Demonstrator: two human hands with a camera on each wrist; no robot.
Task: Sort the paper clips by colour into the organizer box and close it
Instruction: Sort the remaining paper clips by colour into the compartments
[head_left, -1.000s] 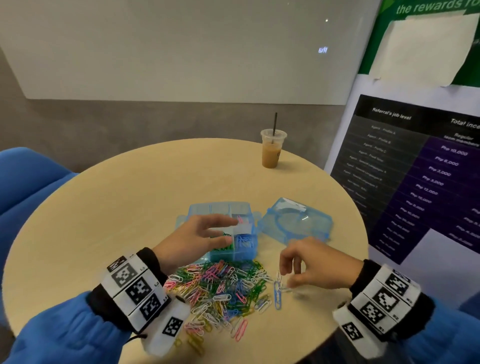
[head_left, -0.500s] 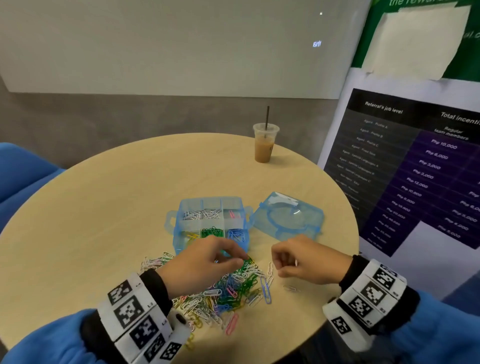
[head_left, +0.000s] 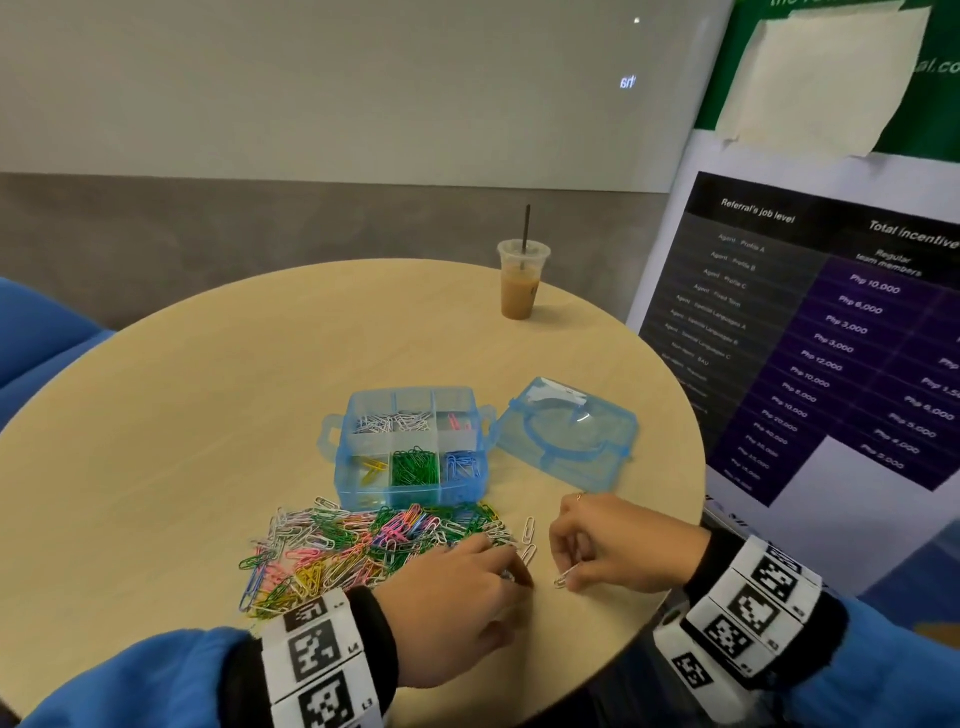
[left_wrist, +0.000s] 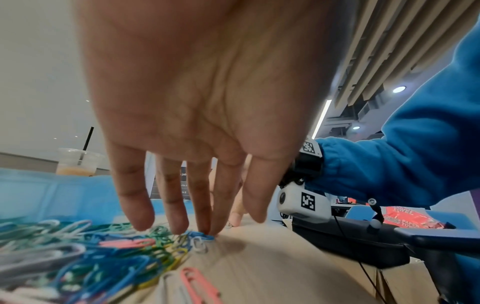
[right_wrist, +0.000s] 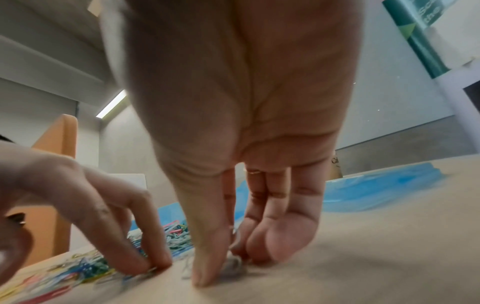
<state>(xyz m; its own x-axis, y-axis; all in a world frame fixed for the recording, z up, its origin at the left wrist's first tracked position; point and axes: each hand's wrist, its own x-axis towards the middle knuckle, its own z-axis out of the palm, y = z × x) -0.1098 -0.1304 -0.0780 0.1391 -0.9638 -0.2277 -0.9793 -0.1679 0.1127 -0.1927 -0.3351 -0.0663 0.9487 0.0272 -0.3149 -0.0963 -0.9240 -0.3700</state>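
The blue organizer box (head_left: 337, 467) stands open mid-table, with white, pink, yellow, green and blue clips in separate compartments. Its lid (head_left: 566, 436) lies to the right of it. A mixed pile of paper clips (head_left: 363, 545) (left_wrist: 78, 246) spreads in front of the box. My left hand (head_left: 511, 571) (left_wrist: 228, 224) reaches down at the pile's right edge, its straight fingertips (left_wrist: 205, 228) touching a blue clip (left_wrist: 201, 236). My right hand (head_left: 566, 577) (right_wrist: 228, 265) pinches a white paper clip (head_left: 563, 579) (right_wrist: 233, 264) against the table between thumb and fingers.
An iced coffee cup (head_left: 522, 280) with a straw stands at the table's far side. A poster board (head_left: 831, 338) rises close to the right edge. A blue chair (head_left: 31, 332) sits at the left. Both hands are near the round table's (head_left: 208, 415) front edge.
My left hand has come back from the box to the right edge of the pile. My right hand has dropped to the table and pinched a white clip.
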